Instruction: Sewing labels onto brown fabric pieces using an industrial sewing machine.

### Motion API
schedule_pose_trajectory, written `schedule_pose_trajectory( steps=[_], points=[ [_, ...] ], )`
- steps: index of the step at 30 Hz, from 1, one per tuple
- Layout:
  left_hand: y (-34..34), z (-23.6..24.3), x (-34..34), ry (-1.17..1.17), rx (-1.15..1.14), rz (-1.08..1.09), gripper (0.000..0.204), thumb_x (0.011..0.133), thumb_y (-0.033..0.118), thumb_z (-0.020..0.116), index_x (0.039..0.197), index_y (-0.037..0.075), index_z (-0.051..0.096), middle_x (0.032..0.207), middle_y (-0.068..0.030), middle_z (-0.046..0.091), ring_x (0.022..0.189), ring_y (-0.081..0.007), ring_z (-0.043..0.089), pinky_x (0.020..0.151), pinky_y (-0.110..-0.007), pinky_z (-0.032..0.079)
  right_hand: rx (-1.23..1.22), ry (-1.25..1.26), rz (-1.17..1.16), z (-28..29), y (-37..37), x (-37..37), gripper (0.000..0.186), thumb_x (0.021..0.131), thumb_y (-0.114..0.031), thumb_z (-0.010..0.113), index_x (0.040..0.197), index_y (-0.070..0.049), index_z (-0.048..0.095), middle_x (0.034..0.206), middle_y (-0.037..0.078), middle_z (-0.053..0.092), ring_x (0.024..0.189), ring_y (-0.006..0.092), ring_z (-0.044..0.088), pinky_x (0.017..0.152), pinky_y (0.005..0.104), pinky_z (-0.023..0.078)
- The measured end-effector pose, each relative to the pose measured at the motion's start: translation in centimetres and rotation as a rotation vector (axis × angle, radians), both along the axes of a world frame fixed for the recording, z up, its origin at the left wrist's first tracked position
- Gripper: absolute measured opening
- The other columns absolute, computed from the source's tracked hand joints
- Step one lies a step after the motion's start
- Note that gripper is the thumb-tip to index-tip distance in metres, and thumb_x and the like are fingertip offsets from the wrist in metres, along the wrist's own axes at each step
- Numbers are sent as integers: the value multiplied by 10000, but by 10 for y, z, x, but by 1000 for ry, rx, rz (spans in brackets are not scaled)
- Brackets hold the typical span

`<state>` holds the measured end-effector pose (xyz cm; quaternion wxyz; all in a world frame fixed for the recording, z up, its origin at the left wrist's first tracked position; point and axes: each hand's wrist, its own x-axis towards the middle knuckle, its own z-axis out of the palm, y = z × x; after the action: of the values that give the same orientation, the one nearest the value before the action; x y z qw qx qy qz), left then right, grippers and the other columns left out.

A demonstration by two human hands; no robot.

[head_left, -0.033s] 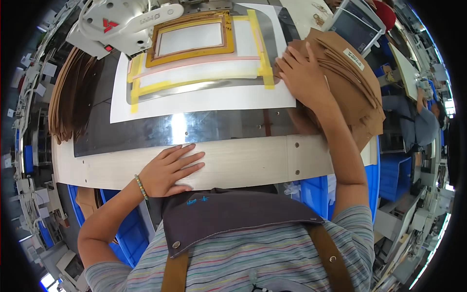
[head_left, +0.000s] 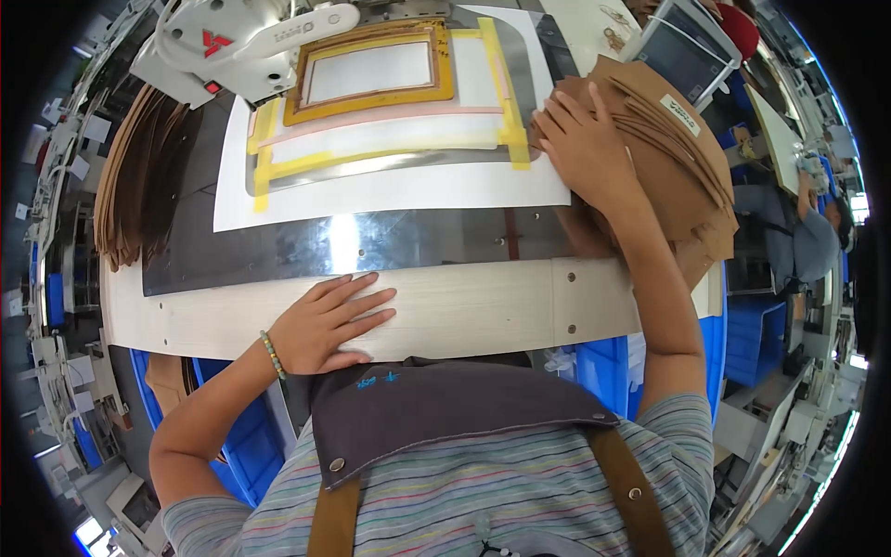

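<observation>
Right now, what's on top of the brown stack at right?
On the brown stack, a white label shows; the right hand lies over the stack's left edge. What that hand covers cannot be seen.

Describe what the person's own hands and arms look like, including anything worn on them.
The left hand and right hand are both ungloved. A beaded bracelet in green and yellowish tones circles the left wrist; none shows on the right. Short grey sleeves with thin multicoloured stripes leave both forearms bare.
</observation>
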<state>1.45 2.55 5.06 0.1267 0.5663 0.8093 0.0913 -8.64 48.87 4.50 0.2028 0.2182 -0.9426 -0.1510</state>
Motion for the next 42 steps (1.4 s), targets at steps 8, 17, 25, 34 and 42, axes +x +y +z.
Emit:
schedule_pose_trajectory(
  steps=[8,17,25,34,42],
  points=[
    [-14,-22,-9,-128,456,-11,589,921,149,791,1472,61,604,1616,-144,548,1492,-401,509,1147,-478,482,-448,-295,307,24,-106,-4,421,1012,-269,696,1371,-52,681,1448,129,651,1406,328,544,1238,533,376],
    [-12,0,-132,267,409,364,562,968,198,728,1495,65,588,1594,-150,553,1496,-414,472,1207,-498,416,-535,-296,195,-26,-176,-3,595,1062,-376,620,1518,-2,547,1632,203,476,1533,388,414,1279,553,288],
    [-23,-23,-157,184,478,424,512,970,189,747,1442,29,630,1506,-166,610,1445,-392,524,1192,-471,432,-556,-319,81,-19,-225,4,703,1067,-471,605,1550,30,505,1684,213,419,1573,408,360,1307,558,236],
    [-22,-21,-157,115,619,560,474,879,74,824,1332,30,693,1236,-136,671,1114,-334,637,998,-432,534,-649,-134,225,0,-218,-41,365,970,-329,747,1196,-43,755,1262,132,733,1191,336,655,1068,500,467],
    [-21,-21,-162,47,613,649,379,851,78,850,1211,28,744,1082,-108,644,997,-298,603,864,-393,502,-718,-208,295,9,-215,-54,351,950,-335,765,1106,-21,771,1162,151,741,1111,341,669,964,466,516]
  ],
)
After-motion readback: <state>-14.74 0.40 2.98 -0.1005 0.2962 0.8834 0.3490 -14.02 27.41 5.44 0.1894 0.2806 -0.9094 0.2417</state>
